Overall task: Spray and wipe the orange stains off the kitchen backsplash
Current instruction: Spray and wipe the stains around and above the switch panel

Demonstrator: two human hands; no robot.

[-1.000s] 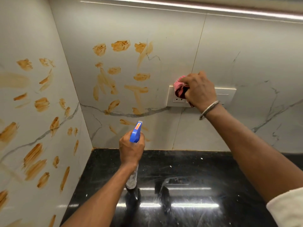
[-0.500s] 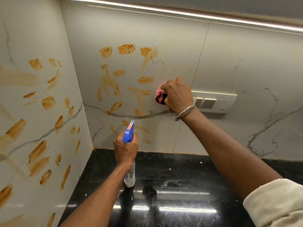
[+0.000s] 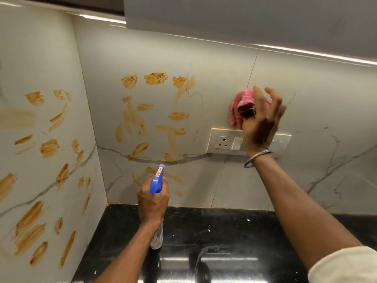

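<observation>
Gripping spray bottle (image 3: 156, 181), left hand (image 3: 153, 203) under orange stains (image 3: 156, 78), right hand (image 3: 261, 123) clutching cloth (image 3: 242, 103) right of them

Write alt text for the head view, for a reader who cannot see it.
A right hand holds a pink cloth against the backsplash above a socket plate; the left hand grips a blue spray bottle pointed at orange stains.

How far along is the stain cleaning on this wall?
Done: the pale marble-look tile right of the white switch plate shows no orange. In hand: the right hand holds a crumpled pink cloth at the wall above that plate; the left hand grips a blue-topped clear spray bottle. Left: many orange smears on the back wall's left tile and the side wall.
</observation>
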